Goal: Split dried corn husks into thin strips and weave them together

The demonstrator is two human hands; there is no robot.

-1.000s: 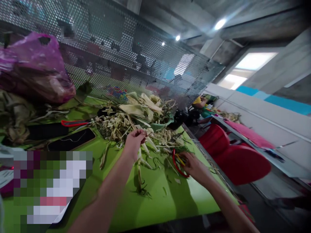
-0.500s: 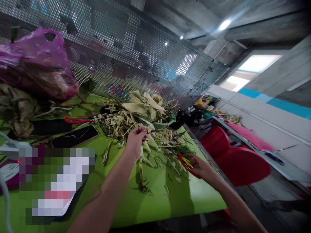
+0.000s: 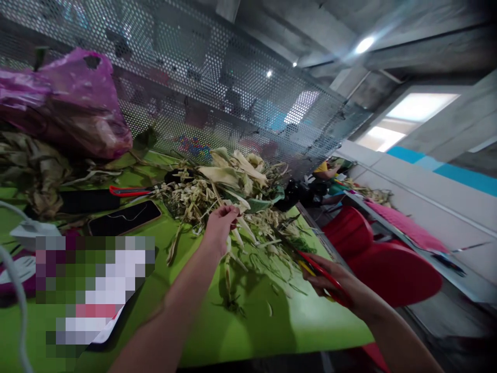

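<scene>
My left hand (image 3: 219,226) is raised over the green table (image 3: 248,326), its fingers pinched on a pale dried stalk (image 3: 230,243) that hangs down toward the tabletop. Just beyond it lies a heap of pale husks and cut plant pieces (image 3: 217,189). My right hand (image 3: 338,287) is near the table's right edge, closed on red-handled scissors (image 3: 320,273) whose tips point toward the scattered stalks.
A black phone (image 3: 124,218) and a second red-handled tool (image 3: 130,191) lie left of the heap. A pink plastic bag (image 3: 64,106) sits on dried leaves at the far left. A perforated metal screen (image 3: 217,93) backs the table. Red chairs (image 3: 384,264) stand to the right.
My right hand has drawn the scissors back from the stalks toward the table's right edge. My left hand keeps its pinch on the stalk, nearly in the same place.
</scene>
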